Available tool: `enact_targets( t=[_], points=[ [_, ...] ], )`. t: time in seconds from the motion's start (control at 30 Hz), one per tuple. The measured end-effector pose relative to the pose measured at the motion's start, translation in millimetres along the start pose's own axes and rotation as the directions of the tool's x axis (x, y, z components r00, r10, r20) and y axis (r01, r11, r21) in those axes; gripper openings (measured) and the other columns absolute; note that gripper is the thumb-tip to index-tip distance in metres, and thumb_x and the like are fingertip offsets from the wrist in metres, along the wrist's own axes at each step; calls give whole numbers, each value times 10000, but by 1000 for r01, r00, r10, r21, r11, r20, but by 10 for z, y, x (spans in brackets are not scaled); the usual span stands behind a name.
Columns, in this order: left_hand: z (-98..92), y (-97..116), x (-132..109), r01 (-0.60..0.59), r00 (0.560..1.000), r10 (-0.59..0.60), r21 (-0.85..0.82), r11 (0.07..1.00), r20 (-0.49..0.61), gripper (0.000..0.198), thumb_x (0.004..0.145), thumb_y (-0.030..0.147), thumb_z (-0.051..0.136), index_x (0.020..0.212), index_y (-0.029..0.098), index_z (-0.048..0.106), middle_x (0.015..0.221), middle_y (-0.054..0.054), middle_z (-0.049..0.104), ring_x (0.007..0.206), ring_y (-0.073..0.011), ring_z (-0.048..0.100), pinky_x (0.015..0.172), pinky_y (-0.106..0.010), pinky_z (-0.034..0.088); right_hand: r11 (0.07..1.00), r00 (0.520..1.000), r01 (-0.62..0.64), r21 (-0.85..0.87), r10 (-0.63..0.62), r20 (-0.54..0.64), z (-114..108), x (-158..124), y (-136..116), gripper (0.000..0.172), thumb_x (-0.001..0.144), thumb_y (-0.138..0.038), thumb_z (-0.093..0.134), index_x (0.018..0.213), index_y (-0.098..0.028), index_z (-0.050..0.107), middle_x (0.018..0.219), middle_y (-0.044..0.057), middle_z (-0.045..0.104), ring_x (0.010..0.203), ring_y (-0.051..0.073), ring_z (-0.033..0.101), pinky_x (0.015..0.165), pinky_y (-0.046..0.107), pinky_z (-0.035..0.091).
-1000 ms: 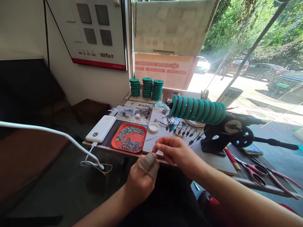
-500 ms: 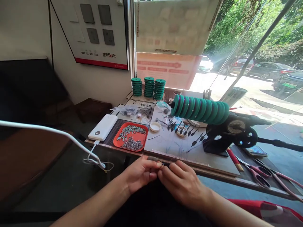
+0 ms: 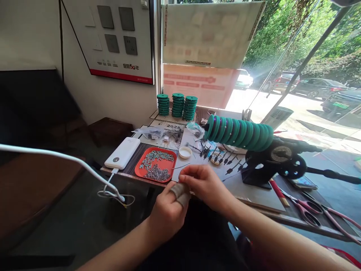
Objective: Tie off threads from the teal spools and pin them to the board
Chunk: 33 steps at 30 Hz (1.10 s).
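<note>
My left hand (image 3: pixel 170 206) is closed, its back toward me, with greyish-tan wraps on two of its fingers. Just above it, my right hand (image 3: pixel 207 185) is pinched, thumb and fingertips touching the left fingers. Whatever sits between the fingertips is hidden or too small to name. Both hands are in front of the table's near edge. Close beyond them is a red tray (image 3: pixel 137 170) holding small metal tubes (image 3: pixel 158 157) and a pile of tiny shiny metal pieces (image 3: pixel 158 173). A thin dark strand (image 3: pixel 181 166) sticks out past the tray's right rim.
Green spools (image 3: pixel 177 105) stand stacked at the back. A black winder (image 3: pixel 258 169) carries a row of green rings (image 3: pixel 239 131). Scissors (image 3: pixel 307 210) lie at right, a white power bank (image 3: pixel 122 152) at left with its cable (image 3: pixel 70 157). A white lid (image 3: pixel 185 152) sits behind the tray.
My left hand has rolled over so its back and wrapped fingers show. My right hand has lifted and turned from a curled grip into a pinch above the left fingers.
</note>
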<state>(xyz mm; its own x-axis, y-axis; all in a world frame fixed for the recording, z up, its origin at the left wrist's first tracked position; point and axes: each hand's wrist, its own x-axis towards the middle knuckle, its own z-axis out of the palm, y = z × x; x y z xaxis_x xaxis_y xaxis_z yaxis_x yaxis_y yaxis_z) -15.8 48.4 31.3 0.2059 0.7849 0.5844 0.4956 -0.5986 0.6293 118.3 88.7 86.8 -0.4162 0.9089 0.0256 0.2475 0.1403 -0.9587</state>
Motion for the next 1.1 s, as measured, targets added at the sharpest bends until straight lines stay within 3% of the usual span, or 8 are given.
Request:
enact_targets(
  t=[0.1, 0.2, 0.33, 0.43, 0.6, 0.77, 0.9, 1.1],
  points=[
    [-61, 66, 142, 630, 776, -514, -479, 611, 364, 57, 665, 178, 605, 624, 141, 619, 593, -10, 566, 559, -108, 490, 525, -234, 380, 720, 874, 397, -569, -485, -4, -32, -237, 136, 120, 822, -175, 481, 795, -158, 597, 640, -3, 572, 509, 87, 458, 495, 235, 350],
    [-67, 51, 217, 818, 480, -547, -575, -1, 685, 92, 528, 135, 679, 568, 119, 597, 547, 22, 524, 498, -57, 440, 488, -191, 324, 148, 623, 586, -796, -710, 327, -55, -452, 296, 162, 826, -101, 454, 812, -134, 612, 650, 15, 582, 541, 118, 469, 502, 282, 317],
    [-43, 15, 219, 795, 424, -537, -584, -166, 729, 138, 504, 97, 687, 619, 117, 614, 595, 20, 543, 542, -54, 462, 526, -179, 338, -6, 595, 580, -814, -679, 429, -2, -515, 432, 175, 810, -73, 442, 795, -120, 609, 656, 21, 583, 542, 137, 450, 500, 305, 311],
    [-48, 50, 191, 818, 490, -562, -574, 31, 667, 91, 548, 130, 664, 617, 122, 606, 573, 20, 520, 528, -69, 448, 515, -198, 342, 170, 686, 589, -790, -621, 378, 71, -584, 431, 240, 839, -67, 363, 848, -117, 598, 702, 45, 601, 592, 150, 473, 535, 295, 364],
    [-17, 44, -3, 270, 954, -232, -215, 939, 188, 115, 742, 135, 532, 691, 162, 632, 807, -55, 608, 782, -166, 541, 724, -290, 432, 830, 915, 403, -385, -362, 177, 97, -582, 182, 214, 858, -154, 389, 752, -168, 575, 732, 31, 616, 649, 121, 527, 591, 224, 423],
    [67, -86, -178, -192, 971, 219, 236, 953, -94, 232, 746, 72, 528, 920, 180, 638, 920, -88, 624, 850, -194, 542, 772, -307, 448, 973, 995, -96, 209, 85, 61, 25, -60, -39, 115, 755, -266, 547, 697, -168, 529, 605, -25, 542, 545, 92, 501, 539, 219, 411],
    [-13, -8, -30, 27, 999, -26, -36, 999, 30, 137, 741, 113, 533, 749, 173, 656, 744, -56, 626, 746, -176, 543, 700, -296, 433, 998, 999, 32, -59, -30, 33, 18, 17, 28, 70, 759, -207, 530, 706, -167, 552, 587, -31, 535, 491, 75, 449, 483, 205, 369],
    [-93, 52, 223, 831, 459, -552, -556, -10, 696, 86, 530, 121, 662, 564, 117, 584, 549, 24, 517, 510, -54, 433, 493, -176, 322, 160, 642, 587, -794, -690, 336, -61, -463, 310, 172, 837, -117, 438, 870, -140, 604, 668, 20, 590, 538, 114, 469, 508, 273, 329]
  ],
)
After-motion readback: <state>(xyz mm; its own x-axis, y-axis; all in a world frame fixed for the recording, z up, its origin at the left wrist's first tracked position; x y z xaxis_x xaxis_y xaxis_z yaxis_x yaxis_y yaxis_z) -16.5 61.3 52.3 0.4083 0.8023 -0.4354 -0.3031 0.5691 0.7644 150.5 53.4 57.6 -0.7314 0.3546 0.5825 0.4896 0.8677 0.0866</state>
